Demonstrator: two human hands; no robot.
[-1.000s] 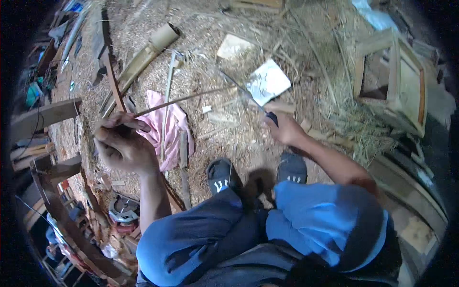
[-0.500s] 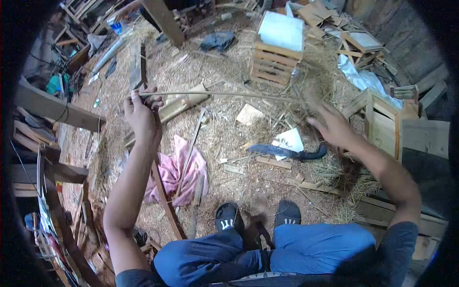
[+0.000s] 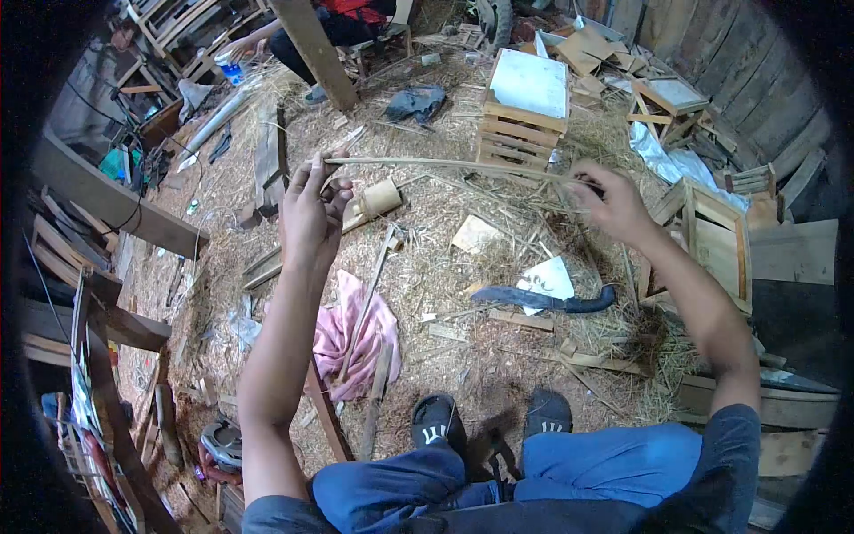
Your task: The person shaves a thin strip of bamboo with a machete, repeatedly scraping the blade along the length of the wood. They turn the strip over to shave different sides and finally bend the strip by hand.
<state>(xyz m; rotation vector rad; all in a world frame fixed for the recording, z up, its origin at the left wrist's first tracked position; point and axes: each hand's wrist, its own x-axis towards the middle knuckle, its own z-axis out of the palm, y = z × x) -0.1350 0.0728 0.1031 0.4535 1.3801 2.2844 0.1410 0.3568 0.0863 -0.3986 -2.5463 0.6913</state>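
A thin bamboo strip (image 3: 445, 164) stretches level between my two raised hands. My left hand (image 3: 311, 209) pinches its left end, and my right hand (image 3: 609, 200) grips its right end. A dark-bladed knife (image 3: 543, 300) with a curved black handle lies on the straw-covered ground below my right hand, partly over a white sheet (image 3: 547, 278). My two dark sandals (image 3: 436, 420) rest on the ground in front of my blue-trousered knees.
A pink cloth (image 3: 351, 334) with sticks across it lies left of my feet. A slatted wooden crate (image 3: 525, 111) stands beyond the strip, an open wooden frame box (image 3: 716, 236) at right. A short bamboo tube (image 3: 378, 198), planks and scrap wood surround. Another person sits at the far top (image 3: 347, 22).
The knife left my right hand and now lies on the ground. Both hands rose and my right hand took hold of the strip's far end; my view tilted upward.
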